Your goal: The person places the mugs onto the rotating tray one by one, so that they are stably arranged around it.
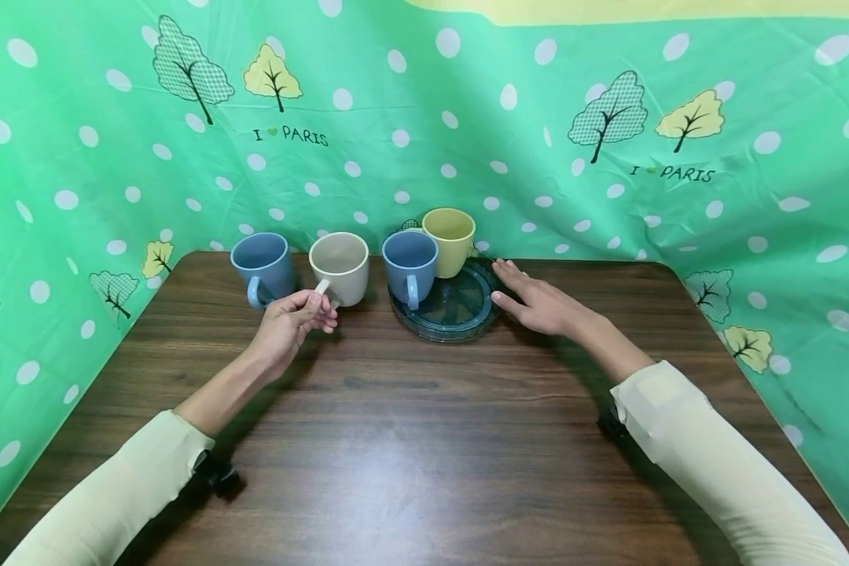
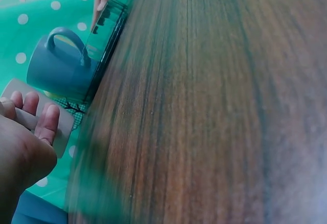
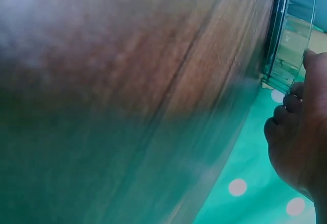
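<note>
In the head view my left hand [image 1: 288,328] pinches the handle of a cream mug [image 1: 348,281], which stands upright between two blue mugs. The left blue mug [image 1: 269,263] has its handle toward me, close to my left knuckles. A second blue mug [image 1: 406,263] and a yellow mug [image 1: 449,240] stand on a round, clear dark-tinted tray [image 1: 458,324]. My right hand [image 1: 543,305] has its fingers extended, with the fingertips right at the tray's right edge. In the left wrist view, fingers curl round the handle of the cream mug [image 2: 62,134].
The brown wooden table [image 1: 396,440] has its back edge just behind the mugs and tray. A green polka-dot curtain [image 1: 431,110] printed with trees hangs behind and along both sides. Dark wrist cameras sit under both sleeves [image 1: 141,464].
</note>
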The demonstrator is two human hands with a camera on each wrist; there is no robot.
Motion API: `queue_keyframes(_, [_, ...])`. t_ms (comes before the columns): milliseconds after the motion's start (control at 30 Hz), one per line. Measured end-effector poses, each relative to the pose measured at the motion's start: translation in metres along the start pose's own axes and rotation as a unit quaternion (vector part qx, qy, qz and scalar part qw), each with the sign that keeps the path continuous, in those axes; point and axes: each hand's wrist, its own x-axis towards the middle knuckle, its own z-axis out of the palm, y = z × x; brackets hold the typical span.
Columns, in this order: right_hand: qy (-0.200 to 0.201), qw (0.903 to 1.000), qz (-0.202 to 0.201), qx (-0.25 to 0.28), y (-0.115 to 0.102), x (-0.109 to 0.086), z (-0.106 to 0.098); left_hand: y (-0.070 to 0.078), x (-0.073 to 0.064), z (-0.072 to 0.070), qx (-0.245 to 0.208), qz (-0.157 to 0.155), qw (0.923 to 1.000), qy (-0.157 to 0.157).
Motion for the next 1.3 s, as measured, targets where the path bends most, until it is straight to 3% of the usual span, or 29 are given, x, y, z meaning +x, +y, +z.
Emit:
queue_keyframes(833, [0.008, 0.9997, -0.018, -0.016, -0.008, -0.025, 0.006, 0.005, -0.012, 0.014, -0.006, -0.009, 0.9998, -0.014])
queue_keyframes(1300, [0.002, 0.9995, -0.018, -0.024, -0.011, -0.035, 0.006, 0.011, -0.019, 0.03, -0.019, -0.006, 0.9998, 0.006])
